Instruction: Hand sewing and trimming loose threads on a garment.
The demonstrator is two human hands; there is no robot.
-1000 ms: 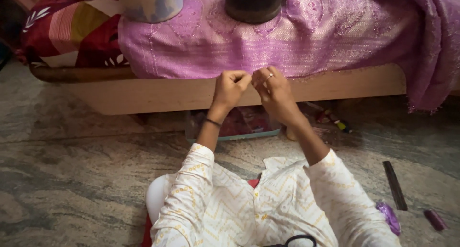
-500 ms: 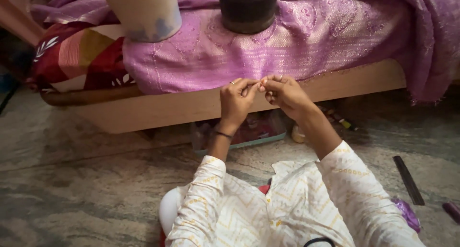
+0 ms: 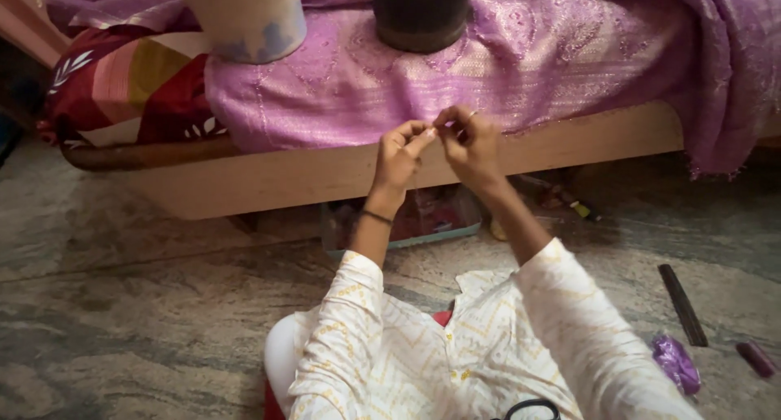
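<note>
My left hand (image 3: 399,155) and my right hand (image 3: 472,143) are raised in front of me, fingertips pinched and touching each other. Whatever sits between the fingertips is too small to make out. Both hands hover just before the hanging edge of a pink embroidered cloth (image 3: 537,70), which is spread over a low wooden bed frame (image 3: 268,180). A thin black band (image 3: 376,216) circles my left wrist. My sleeves are white with a yellow pattern.
On the cloth stand a dark ribbed cylinder (image 3: 419,13) and a white pot (image 3: 244,17). A red patterned blanket (image 3: 122,86) lies left. A plastic box (image 3: 431,220) sits under the bed. On the stone floor to the right lie a dark strip (image 3: 682,304) and a purple wad (image 3: 675,363). Black scissor handles (image 3: 529,409) rest in my lap.
My hands stay joined at the fingertips with small finger movements. The view has shifted a little, so the bed and hands sit slightly differently in frame.
</note>
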